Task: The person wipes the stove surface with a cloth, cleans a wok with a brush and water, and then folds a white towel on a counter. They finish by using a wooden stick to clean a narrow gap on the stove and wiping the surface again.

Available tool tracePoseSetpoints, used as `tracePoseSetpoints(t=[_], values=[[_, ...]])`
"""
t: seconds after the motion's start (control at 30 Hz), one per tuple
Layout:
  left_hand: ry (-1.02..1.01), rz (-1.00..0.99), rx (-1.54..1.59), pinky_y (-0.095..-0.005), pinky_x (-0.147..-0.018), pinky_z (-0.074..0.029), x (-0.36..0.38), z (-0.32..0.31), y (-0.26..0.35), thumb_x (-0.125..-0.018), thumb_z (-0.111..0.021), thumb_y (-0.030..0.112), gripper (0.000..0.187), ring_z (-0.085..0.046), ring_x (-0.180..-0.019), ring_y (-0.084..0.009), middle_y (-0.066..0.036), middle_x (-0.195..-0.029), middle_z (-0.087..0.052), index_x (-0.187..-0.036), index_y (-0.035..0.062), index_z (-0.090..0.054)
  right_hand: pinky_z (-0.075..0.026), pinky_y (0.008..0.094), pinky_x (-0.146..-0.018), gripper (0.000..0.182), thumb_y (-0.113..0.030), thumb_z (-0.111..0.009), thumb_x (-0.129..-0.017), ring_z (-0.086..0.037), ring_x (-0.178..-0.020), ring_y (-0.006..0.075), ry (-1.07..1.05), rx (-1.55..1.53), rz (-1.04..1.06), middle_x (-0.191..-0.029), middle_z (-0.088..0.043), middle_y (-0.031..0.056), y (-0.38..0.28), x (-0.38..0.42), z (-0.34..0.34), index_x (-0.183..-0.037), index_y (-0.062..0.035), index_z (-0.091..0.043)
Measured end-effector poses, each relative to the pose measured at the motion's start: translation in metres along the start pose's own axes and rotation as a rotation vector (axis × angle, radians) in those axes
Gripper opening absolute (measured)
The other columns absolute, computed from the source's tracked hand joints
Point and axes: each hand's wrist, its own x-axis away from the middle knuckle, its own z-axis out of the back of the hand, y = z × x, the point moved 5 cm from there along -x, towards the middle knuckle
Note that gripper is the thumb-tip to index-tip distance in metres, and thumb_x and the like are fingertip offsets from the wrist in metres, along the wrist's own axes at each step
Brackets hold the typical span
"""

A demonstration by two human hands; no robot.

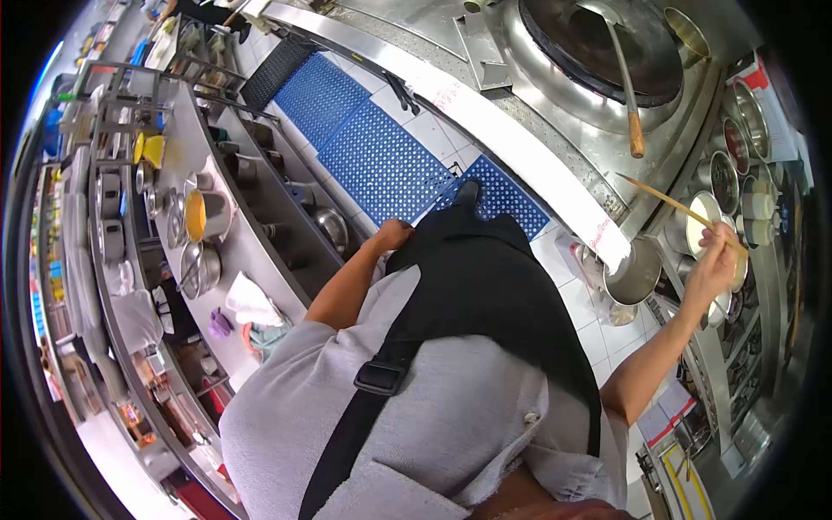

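My right hand (716,260) is closed around a long, thin wooden stick (663,195), its pointed end toward the stove. Beneath that hand are a white-lined round container (700,217) and other metal pots. My left hand (394,234) hangs beside the black apron (485,277), its fingers curled in, with nothing seen in it. Across the counter, a large wok (598,52) sits on the burner. A ladle with a wooden handle (635,130) lies over the wok's rim. Near the counter's front edge stands a deep metal pot (634,270).
Blue perforated mats (381,160) cover part of the tiled floor. A steel counter (186,147) on the left holds a pot of yellow-orange content (201,215), metal bowls and a white cloth (251,299). Several metal containers (724,178) line the right side. Another person (208,12) is partly visible far off.
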Motion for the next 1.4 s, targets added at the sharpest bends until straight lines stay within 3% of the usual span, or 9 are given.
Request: tracePoseSetpoints(t=[0.13, 0.4, 0.57, 0.77, 0.8, 0.87, 1.07, 1.27, 1.4], values=[[0.064, 0.116, 0.046, -0.0433, -0.093, -0.056, 0.025, -0.005, 0.005, -0.093, -0.063, 0.029, 0.033, -0.073, -0.102, -0.0346, -0.019, -0.109, -0.076, -0.107, 0.0036, -0.078, -0.05, 0.0264, -0.075, 0.026, -0.02, -0.056, -0.109, -0.06, -0.082, 0.0112, -0.081, 0.003, 0.052, -0.098, -0.068, 0.006, -0.001, 0.007, -0.02, -0.115, 0.0012, -0.07], [0.437, -0.23, -0.024, -0.044, -0.093, -0.056, 0.007, 0.06, 0.128, -0.093, -0.064, 0.022, 0.034, -0.072, -0.102, -0.0392, -0.023, -0.111, -0.074, -0.12, 0.0041, -0.073, -0.051, 0.0257, -0.077, 0.026, -0.02, -0.057, -0.108, -0.06, -0.083, 0.0108, -0.143, -0.076, 0.006, -0.104, -0.069, 0.0074, -0.03, 0.023, -0.052, -0.116, 0.0022, -0.069], [0.404, -0.379, 0.077, -0.0403, -0.087, -0.057, -0.028, 0.083, 0.143, -0.097, -0.064, 0.021, 0.03, -0.074, -0.094, -0.0307, -0.019, -0.105, -0.076, -0.121, 0.005, -0.073, -0.05, 0.0255, -0.077, 0.027, -0.021, -0.056, -0.109, -0.059, -0.082, 0.0106, -0.14, -0.103, -0.019, -0.098, -0.069, 0.0065, -0.05, 0.027, -0.075, -0.116, 0.0025, -0.069], [0.337, -0.173, -0.157, -0.0529, -0.087, -0.056, -0.035, 0.065, 0.015, -0.097, -0.052, 0.031, 0.039, -0.07, -0.094, -0.0473, -0.027, -0.103, -0.072, -0.098, 0.0007, -0.076, -0.051, 0.0277, -0.076, 0.023, -0.014, -0.056, -0.108, -0.062, -0.084, 0.0132, -0.189, -0.014, -0.045, -0.105, -0.068, 0.0094, -0.093, 0.03, -0.114, -0.112, 0.0051, -0.068], [0.259, -0.172, -0.349, -0.054, -0.087, -0.056, -0.101, 0.016, -0.096, -0.093, -0.055, 0.031, 0.038, -0.071, -0.094, -0.0461, -0.026, -0.103, -0.073, -0.097, 0.0009, -0.077, -0.052, 0.0281, -0.078, 0.024, -0.015, -0.056, -0.108, -0.063, -0.085, 0.0133, -0.159, -0.104, -0.001, -0.106, -0.068, 0.0097, -0.103, 0.027, -0.122, -0.111, 0.0058, -0.068], [-0.128, -0.112, -0.78, -0.0481, -0.091, -0.058, -0.055, 0.009, -0.135, -0.087, -0.062, 0.029, 0.034, -0.071, -0.105, -0.0411, -0.028, -0.111, -0.072, -0.096, 0.0015, -0.079, -0.053, 0.0286, -0.081, 0.024, -0.015, -0.057, -0.108, -0.065, -0.089, 0.0139, -0.148, -0.185, 0.059, -0.106, -0.068, 0.0103, -0.131, 0.022, -0.14, -0.111, 0.0061, -0.068], [-0.157, 0.167, -0.433, -0.0459, -0.084, -0.059, 0.016, 0.006, -0.235, -0.09, -0.058, 0.026, 0.03, -0.073, -0.098, -0.0368, -0.024, -0.103, -0.074, -0.094, 0.0036, -0.078, -0.053, 0.0288, -0.084, 0.024, -0.013, -0.059, -0.107, -0.068, -0.095, 0.0161, -0.215, -0.313, 0.146, -0.111, -0.07, 0.0124, -0.196, 0.003, -0.232, -0.118, 0.0058, -0.068], [-0.032, 0.123, -0.321, -0.0437, -0.078, -0.061, -0.009, 0.027, -0.251, -0.093, -0.055, 0.022, 0.028, -0.076, -0.092, -0.0326, -0.02, -0.096, -0.076, -0.092, 0.0056, -0.077, -0.052, 0.0245, -0.079, 0.025, -0.013, -0.062, -0.105, -0.065, -0.085, 0.0114, -0.329, -0.351, 0.146, -0.109, -0.074, 0.0147, -0.236, -0.001, -0.339, -0.123, 0.0036, -0.068], [0.165, 0.134, 0.032, -0.055, -0.09, -0.054, -0.034, 0.063, -0.236, -0.102, -0.041, 0.037, 0.05, -0.07, -0.098, -0.0428, -0.021, -0.1, -0.074, -0.089, 0.0047, -0.076, -0.054, 0.0257, -0.081, 0.026, -0.015, -0.061, -0.106, -0.065, -0.083, 0.0101, -0.473, -0.38, 0.145, -0.109, -0.074, 0.0142, -0.263, 0.005, -0.398, -0.125, 0.0018, -0.069]])
